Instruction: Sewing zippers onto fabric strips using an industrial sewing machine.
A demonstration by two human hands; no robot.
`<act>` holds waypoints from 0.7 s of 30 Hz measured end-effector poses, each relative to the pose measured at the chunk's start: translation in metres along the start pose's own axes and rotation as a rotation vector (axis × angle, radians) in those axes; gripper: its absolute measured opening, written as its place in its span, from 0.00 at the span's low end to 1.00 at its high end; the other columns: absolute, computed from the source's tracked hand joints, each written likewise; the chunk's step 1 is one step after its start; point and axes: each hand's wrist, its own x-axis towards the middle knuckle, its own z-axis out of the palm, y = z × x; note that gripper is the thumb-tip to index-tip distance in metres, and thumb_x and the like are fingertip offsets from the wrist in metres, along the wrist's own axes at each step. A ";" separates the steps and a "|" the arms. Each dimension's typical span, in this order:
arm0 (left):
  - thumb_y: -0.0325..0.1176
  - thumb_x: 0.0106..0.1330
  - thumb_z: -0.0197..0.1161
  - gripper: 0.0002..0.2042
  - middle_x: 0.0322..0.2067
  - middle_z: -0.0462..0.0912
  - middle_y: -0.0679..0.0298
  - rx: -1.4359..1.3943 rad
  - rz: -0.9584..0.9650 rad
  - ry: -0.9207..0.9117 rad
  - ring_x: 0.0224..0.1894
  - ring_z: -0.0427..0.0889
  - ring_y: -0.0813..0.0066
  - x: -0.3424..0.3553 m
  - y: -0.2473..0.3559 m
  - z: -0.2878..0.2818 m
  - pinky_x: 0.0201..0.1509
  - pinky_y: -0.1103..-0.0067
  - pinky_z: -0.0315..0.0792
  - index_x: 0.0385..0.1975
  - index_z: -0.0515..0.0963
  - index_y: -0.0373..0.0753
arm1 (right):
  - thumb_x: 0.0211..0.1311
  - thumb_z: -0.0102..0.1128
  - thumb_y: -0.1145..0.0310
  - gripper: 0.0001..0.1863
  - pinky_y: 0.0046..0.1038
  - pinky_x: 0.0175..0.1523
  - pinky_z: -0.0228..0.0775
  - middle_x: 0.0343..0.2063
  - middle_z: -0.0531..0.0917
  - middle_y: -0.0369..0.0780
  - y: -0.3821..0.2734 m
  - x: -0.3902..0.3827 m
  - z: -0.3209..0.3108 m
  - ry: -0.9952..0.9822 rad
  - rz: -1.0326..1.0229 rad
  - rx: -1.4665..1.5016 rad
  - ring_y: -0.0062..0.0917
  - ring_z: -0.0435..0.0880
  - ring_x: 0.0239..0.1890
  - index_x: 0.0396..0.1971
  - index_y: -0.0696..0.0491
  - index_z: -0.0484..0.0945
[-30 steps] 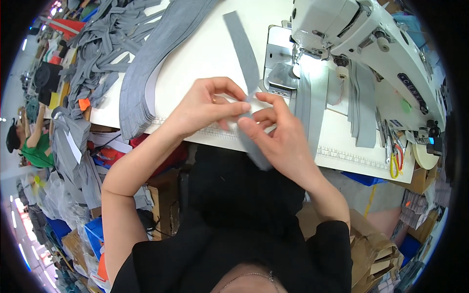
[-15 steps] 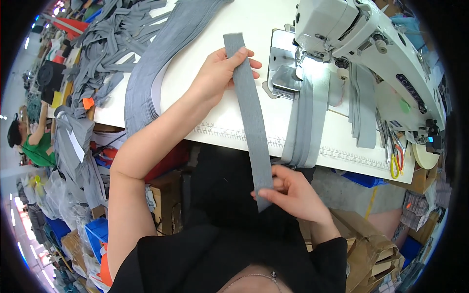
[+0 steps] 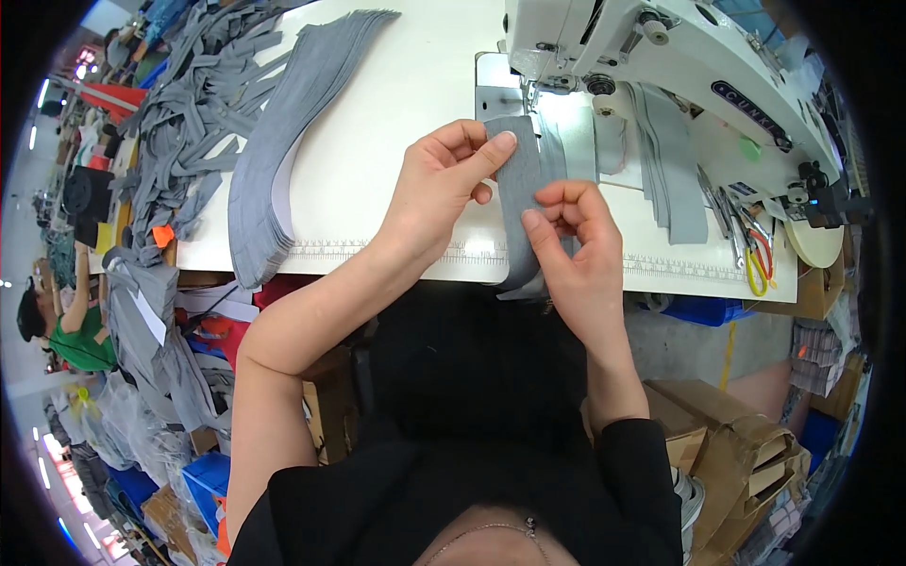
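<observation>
A grey fabric strip (image 3: 515, 162) lies lengthwise in front of the needle of the white sewing machine (image 3: 661, 47), close to its metal plate (image 3: 495, 90). My left hand (image 3: 444, 189) pinches the strip's far part with thumb on top. My right hand (image 3: 576, 245) grips it lower down between thumb and fingers, its near end hanging past the table edge. More pale grey strips (image 3: 557, 132) sit under the machine, partly hidden behind the held one.
A curved stack of grey strips (image 3: 283, 160) and a tangled pile (image 3: 189, 132) cover the left of the white table (image 3: 377, 94). Scissors (image 3: 755, 255) lie right, beside more strips (image 3: 675, 170). Cardboard boxes (image 3: 727, 443) stand below. A co-worker (image 3: 80, 335) is at far left.
The strip, earlier stretched out lengthwise across the table toward my lap, is now nearer the needle. My right hand has risen from near my lap, and my hands are closer together.
</observation>
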 end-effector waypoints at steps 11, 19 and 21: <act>0.31 0.71 0.70 0.09 0.33 0.85 0.67 -0.090 -0.116 -0.130 0.35 0.84 0.84 -0.010 -0.002 0.019 0.34 0.85 0.82 0.44 0.82 0.35 | 0.61 0.73 0.72 0.09 0.29 0.40 0.73 0.32 0.87 0.41 -0.006 0.007 0.009 0.422 -0.382 -0.464 0.30 0.82 0.34 0.39 0.58 0.87; 0.33 0.72 0.69 0.09 0.39 0.87 0.68 -0.053 -0.146 -0.220 0.40 0.81 0.84 -0.008 0.003 0.017 0.39 0.84 0.76 0.47 0.84 0.38 | 0.65 0.70 0.73 0.08 0.26 0.40 0.73 0.31 0.87 0.42 -0.003 0.003 0.010 0.386 -0.219 -0.077 0.26 0.82 0.33 0.41 0.61 0.87; 0.33 0.72 0.69 0.08 0.39 0.86 0.68 0.029 -0.081 -0.294 0.42 0.80 0.85 -0.004 0.000 0.013 0.44 0.84 0.75 0.44 0.85 0.38 | 0.65 0.69 0.74 0.07 0.26 0.41 0.73 0.31 0.87 0.41 -0.002 0.003 0.012 0.374 -0.234 -0.060 0.25 0.82 0.33 0.39 0.60 0.87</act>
